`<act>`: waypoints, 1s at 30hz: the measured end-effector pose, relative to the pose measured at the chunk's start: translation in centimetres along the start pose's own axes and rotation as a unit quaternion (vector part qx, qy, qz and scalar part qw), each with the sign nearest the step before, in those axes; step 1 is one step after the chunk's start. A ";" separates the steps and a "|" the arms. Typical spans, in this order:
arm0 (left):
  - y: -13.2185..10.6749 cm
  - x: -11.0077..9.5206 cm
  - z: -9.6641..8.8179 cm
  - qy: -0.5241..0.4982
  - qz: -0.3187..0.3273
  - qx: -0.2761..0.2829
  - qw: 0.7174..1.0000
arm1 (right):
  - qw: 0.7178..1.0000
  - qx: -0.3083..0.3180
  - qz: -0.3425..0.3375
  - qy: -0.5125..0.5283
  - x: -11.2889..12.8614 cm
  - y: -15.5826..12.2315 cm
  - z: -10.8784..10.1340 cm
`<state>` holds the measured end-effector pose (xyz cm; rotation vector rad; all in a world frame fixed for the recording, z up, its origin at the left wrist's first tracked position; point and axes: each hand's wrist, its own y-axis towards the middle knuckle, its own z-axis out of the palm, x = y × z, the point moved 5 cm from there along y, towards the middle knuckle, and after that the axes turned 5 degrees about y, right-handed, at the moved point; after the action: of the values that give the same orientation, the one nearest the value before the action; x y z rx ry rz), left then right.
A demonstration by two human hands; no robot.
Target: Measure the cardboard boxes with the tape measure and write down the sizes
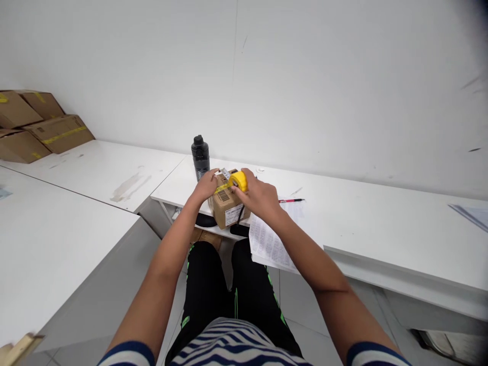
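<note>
A small brown cardboard box [222,212] with yellow tape, printed marks and a white label sits at the front edge of the white table. My right hand [262,197] is closed around a yellow tape measure [238,180], just above the box's right side. Along the left edge of the box, my left hand [206,185] grips it near the top, fingers bent over the upper corner. A short whitish strip [225,173] shows between the two hands; whether the left fingertips touch it I cannot tell. A dark strap hangs below my right hand.
A black bottle [200,156] stands behind the box. Printed sheets [269,241] lie right of it, overhanging the edge, with a red and black pen [292,200]. Cardboard boxes [63,133] are stacked far left. More paper [473,214] lies far right. A wall rises behind.
</note>
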<state>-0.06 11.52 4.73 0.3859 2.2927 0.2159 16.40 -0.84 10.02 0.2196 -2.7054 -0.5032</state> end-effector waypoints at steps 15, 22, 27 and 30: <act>-2.6 3.8 -0.5 -0.327 -0.019 -0.103 0.939 | 0.824 -0.248 0.135 0.491 -5.9 0.6 4.9; -0.9 5.9 1.6 -0.326 -0.055 -0.058 0.942 | 0.820 -0.142 0.137 0.538 -2.8 0.5 5.9; -1.1 6.1 -1.7 -0.176 -0.055 -0.057 0.981 | 0.915 -0.059 0.020 0.399 -1.5 2.8 5.2; -3.0 4.7 -1.9 -0.304 -0.071 0.031 0.949 | 0.943 0.019 -0.059 0.328 -0.4 4.4 5.5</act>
<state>-5.09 10.23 1.98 0.2693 1.7075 -0.0473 14.23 5.01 6.77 0.4688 -2.0573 -0.3314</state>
